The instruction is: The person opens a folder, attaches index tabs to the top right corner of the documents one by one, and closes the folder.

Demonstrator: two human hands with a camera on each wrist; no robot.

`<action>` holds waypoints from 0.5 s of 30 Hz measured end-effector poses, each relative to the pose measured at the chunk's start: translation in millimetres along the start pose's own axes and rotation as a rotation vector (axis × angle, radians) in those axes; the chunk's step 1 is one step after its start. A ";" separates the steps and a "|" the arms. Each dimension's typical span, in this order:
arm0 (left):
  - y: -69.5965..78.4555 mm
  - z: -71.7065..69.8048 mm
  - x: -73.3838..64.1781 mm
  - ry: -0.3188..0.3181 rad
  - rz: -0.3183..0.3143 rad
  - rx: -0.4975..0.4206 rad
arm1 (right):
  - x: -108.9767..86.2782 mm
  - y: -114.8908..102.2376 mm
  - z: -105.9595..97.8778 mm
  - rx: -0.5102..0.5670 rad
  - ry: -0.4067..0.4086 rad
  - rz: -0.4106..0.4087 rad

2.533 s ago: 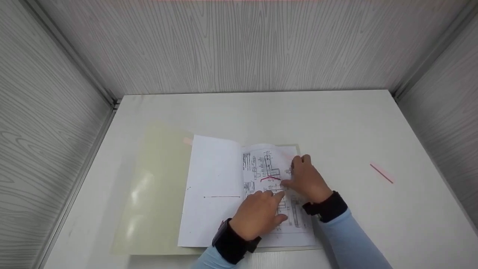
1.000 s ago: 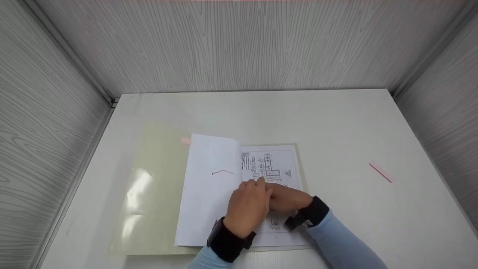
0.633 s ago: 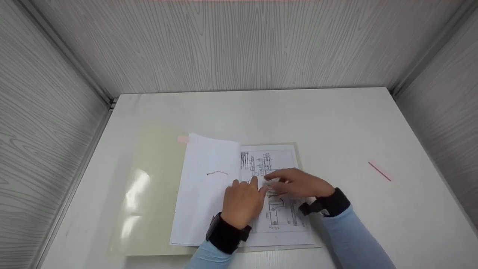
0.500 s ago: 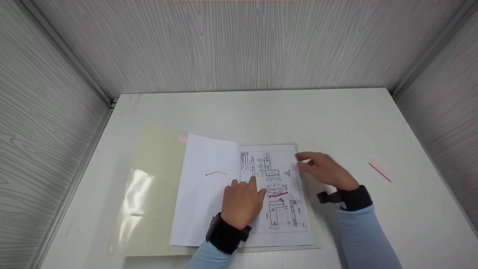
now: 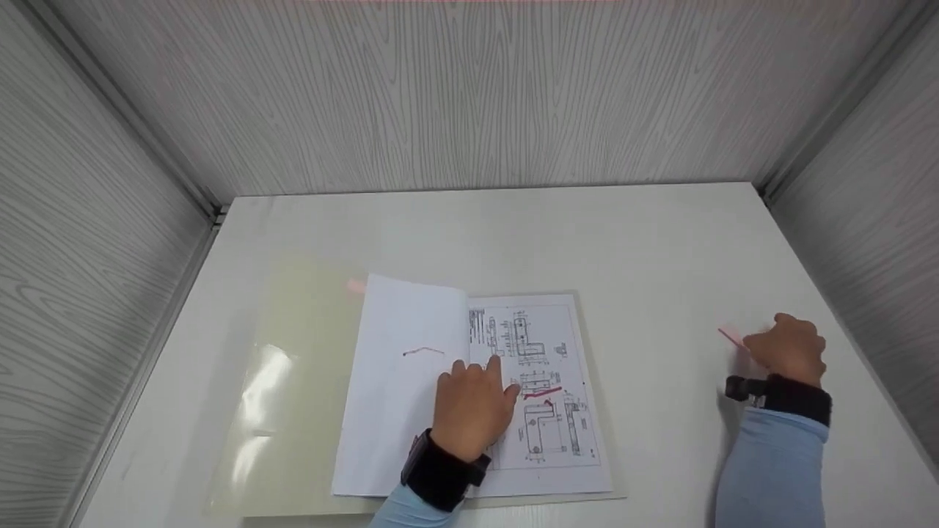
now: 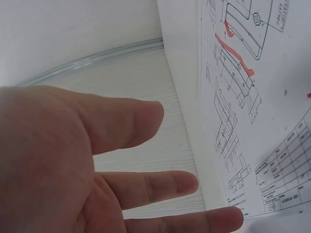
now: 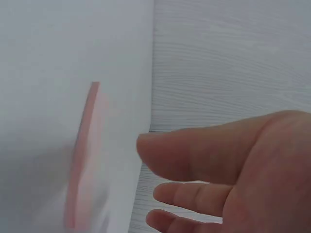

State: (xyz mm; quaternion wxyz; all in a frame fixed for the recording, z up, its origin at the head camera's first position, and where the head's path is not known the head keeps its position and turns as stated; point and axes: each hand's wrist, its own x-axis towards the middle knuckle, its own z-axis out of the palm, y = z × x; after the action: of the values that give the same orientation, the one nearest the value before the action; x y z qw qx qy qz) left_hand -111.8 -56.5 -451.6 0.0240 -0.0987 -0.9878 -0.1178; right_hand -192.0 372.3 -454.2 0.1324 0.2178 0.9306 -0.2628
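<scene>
My left hand (image 5: 473, 411) rests with fingers spread near the fold of an open bound booklet of papers. The booklet's right page (image 5: 539, 477) bears printed technical drawings and red pen strokes, seen close up on the drawing page (image 6: 286, 92) in the left wrist view. Its left page (image 5: 411, 425) is mostly blank, with one thin bent line. Off to the right, my right hand (image 5: 792, 348) is beside a small pink sticky-note pad (image 5: 731, 337) with a red edge. In the right wrist view the thumb and fingers are extended, apart from the pad (image 7: 82, 160).
A pale yellow-green cover (image 5: 293, 411) lies spread on the left under the pages. One pink sticky tab (image 5: 356, 286) sticks out at the left page's upper edge. The white table (image 5: 513, 242) is bordered by wood-grain panels (image 5: 469, 95) at the back and sides.
A leaf has been turned over to the left, showing another drawing page. My right hand has left the page and moved right to the sticky-note pad, while the left hand stays on the booklet.
</scene>
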 end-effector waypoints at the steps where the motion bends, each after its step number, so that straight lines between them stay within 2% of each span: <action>1: -0.1 0.1 -0.8 0.001 0.001 0.003 | 1.0 1.7 2.8 -0.011 -0.014 -0.002; 8: -0.2 -0.4 -1.7 0.014 0.012 0.003 | 8.0 5.2 11.7 -0.049 -0.066 -0.034; 15: 0.1 -0.2 -1.9 0.005 0.007 -0.007 | 14.3 1.8 19.4 -0.029 -0.038 -0.088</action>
State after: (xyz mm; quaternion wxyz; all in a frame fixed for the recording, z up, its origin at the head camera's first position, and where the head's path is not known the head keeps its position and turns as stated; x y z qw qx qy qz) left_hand -109.9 -56.8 -451.4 0.0265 -0.1019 -0.9870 -0.1215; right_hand -201.0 367.8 -476.1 0.1416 0.1696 0.9402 -0.2591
